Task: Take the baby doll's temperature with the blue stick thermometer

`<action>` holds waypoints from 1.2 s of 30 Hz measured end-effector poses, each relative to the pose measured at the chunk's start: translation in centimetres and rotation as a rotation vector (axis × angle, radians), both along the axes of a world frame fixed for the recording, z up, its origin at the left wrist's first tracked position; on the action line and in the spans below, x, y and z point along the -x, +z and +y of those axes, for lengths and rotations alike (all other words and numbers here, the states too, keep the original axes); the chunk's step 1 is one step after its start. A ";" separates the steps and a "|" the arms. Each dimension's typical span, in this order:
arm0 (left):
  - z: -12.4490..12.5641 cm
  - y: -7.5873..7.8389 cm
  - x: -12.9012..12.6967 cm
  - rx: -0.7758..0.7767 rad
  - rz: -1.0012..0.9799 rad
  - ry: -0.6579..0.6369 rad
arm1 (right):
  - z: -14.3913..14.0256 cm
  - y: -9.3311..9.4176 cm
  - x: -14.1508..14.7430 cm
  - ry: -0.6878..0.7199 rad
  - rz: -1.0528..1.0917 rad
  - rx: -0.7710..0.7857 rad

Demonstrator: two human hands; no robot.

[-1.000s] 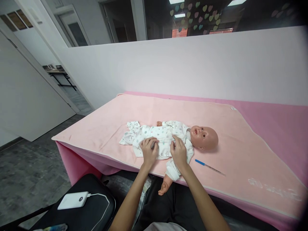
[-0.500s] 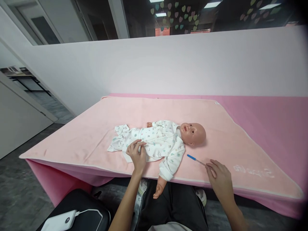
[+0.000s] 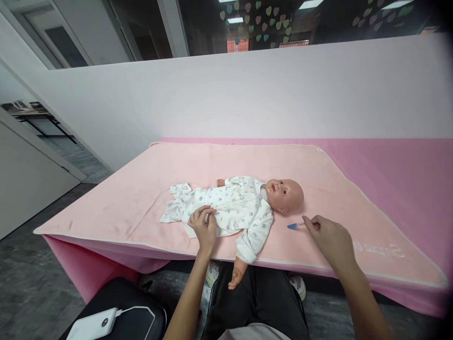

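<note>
A baby doll [image 3: 288, 194] lies on its back, its head toward the right. It wears a white patterned romper [image 3: 244, 200], and one bare arm hangs over the table's near edge. My left hand [image 3: 203, 227] rests at the romper's lower front, fingers curled and fingertips together; whether fabric is pinched between them is hidden. To the right of the doll, my right hand [image 3: 329, 238] is closed on a thin stick with a blue end [image 3: 293, 226], held between thumb and forefinger. The blue end points left, above the blanket. The stick's exact kind is unclear.
A pale pink blanket [image 3: 116, 189] covers the table over a darker pink cloth [image 3: 406, 170]. A white wall [image 3: 247, 99] rises behind. At the lower left a white power bank [image 3: 92, 326] with a cable lies on a black seat [image 3: 116, 295].
My right hand has moved up and slightly right, turning the thin stick; its blue end has shifted right and is nearly level. My left hand stays at the romper.
</note>
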State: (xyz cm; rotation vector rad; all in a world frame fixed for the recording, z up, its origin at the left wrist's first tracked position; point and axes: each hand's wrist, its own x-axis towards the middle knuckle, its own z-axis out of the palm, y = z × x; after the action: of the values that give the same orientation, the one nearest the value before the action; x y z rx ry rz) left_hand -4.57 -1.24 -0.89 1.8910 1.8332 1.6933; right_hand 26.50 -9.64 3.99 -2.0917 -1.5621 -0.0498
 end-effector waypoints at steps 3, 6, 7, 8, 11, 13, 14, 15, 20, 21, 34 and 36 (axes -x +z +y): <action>0.0 0.0 0.1 0.004 -0.003 0.002 | -0.1 2.5 -1.2 0.224 0.351 0.111; 0.0 -0.1 0.2 0.006 -0.003 -0.003 | -0.4 5.1 -2.1 0.331 0.795 -0.023; 0.0 -0.1 0.2 0.008 -0.003 -0.007 | -0.5 5.7 -2.1 0.284 0.833 -0.090; 0.0 -0.1 0.2 0.011 -0.003 -0.011 | -0.5 6.0 -2.0 0.243 0.838 -0.121; 0.0 0.0 0.1 0.030 0.002 -0.017 | -0.3 5.6 -0.8 0.217 0.873 -0.056; -0.1 0.1 0.1 0.037 0.009 -0.013 | -0.2 4.3 0.4 0.240 0.948 0.020; -0.1 0.1 0.1 0.039 0.012 -0.011 | -0.2 3.6 0.9 0.231 0.969 0.045; -0.1 0.2 0.0 0.039 0.015 -0.010 | -0.2 2.8 1.4 0.218 0.973 0.065; -0.1 0.2 0.1 0.045 0.016 -0.018 | -0.9 0.8 2.9 0.114 0.949 -0.044; -0.1 0.2 0.1 0.044 0.015 -0.019 | -1.0 0.7 3.1 0.098 0.952 -0.075; -0.1 0.3 0.1 0.051 0.017 -0.021 | -0.5 2.8 2.2 0.216 1.266 -0.094; -0.2 0.3 0.1 0.055 0.016 -0.024 | -0.6 3.2 1.9 0.185 1.216 -0.114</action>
State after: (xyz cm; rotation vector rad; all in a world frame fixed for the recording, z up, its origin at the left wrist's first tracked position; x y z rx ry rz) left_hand -4.66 -1.40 -0.61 1.9025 1.8354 1.6081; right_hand 24.57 -10.21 7.19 -1.3443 -0.9032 0.9739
